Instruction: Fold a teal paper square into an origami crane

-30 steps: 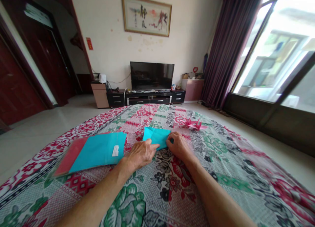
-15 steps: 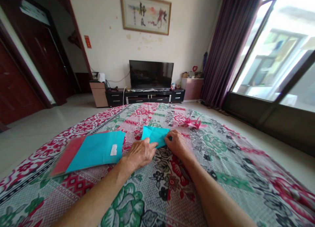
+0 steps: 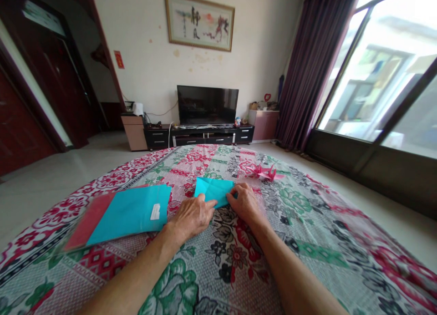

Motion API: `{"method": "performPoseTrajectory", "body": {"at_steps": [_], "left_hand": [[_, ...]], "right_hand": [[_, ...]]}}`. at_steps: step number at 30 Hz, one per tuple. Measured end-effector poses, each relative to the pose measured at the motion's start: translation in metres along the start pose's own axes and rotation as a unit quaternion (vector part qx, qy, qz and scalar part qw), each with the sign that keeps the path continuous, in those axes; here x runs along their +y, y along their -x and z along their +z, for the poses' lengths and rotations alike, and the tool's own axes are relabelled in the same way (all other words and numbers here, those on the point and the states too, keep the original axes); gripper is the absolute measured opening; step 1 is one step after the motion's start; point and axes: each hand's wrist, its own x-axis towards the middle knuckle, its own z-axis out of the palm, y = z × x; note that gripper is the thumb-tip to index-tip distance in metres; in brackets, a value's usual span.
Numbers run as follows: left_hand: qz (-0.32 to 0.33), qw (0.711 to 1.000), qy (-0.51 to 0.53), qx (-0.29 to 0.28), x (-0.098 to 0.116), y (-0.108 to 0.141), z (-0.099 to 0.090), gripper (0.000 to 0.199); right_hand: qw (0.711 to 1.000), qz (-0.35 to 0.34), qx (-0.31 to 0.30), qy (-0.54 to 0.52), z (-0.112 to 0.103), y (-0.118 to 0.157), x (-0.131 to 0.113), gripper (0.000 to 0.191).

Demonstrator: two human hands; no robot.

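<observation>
A folded sheet of blue paper [image 3: 214,188] lies on the patterned tablecloth [image 3: 218,269], straight in front of me. My left hand [image 3: 195,215] rests at its lower left edge, with fingers pressing on the paper and the index finger stretched out. At the right edge, my right hand [image 3: 243,200] pinches the paper's corner between thumb and fingers. Left of my hands lies a pack of blue and red paper [image 3: 131,215] in a clear sleeve with a white label. Pink folded-paper figures [image 3: 265,172] stand beyond my right hand.
Past the round table's far edge, a television [image 3: 208,105] stands on a low black cabinet [image 3: 205,136]. A purple curtain [image 3: 314,69] and a large window are at the right, with dark red doors at the left.
The view has shifted slightly. Both hands remain on the blue paper, in nearly the same pose and place.
</observation>
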Motion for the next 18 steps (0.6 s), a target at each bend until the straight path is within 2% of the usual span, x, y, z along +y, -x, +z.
{"method": "performPoseTrajectory", "body": {"at_steps": [18], "left_hand": [[-0.009,0.999,-0.041,-0.014,0.0046,0.0021,-0.0048,0.034]], "right_hand": [[1.0,0.01,-0.008,0.011,-0.0028,0.0014,-0.0018,0.009]]}}
